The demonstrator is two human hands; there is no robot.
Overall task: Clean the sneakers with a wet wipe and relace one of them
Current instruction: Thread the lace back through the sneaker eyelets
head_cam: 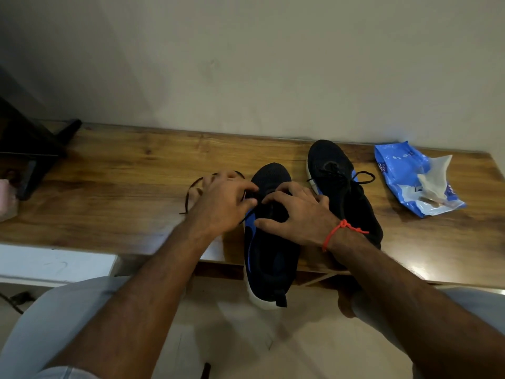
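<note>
While left hand [222, 203] fingers pinch the lace [191, 190], curled right hand [293, 214] fingers grip the near sneaker [269, 258], hiding its eyelets.

Two black-and-blue sneakers, loose lace, wipe pack.
Near sneaker [269, 242] toe to wall, heel overhanging tabletop [123, 187] edge, black lace [191, 191] trailing left; second sneaker [338, 184] laced, just right; blue wipe pack [410, 179] opened, far right.
</note>
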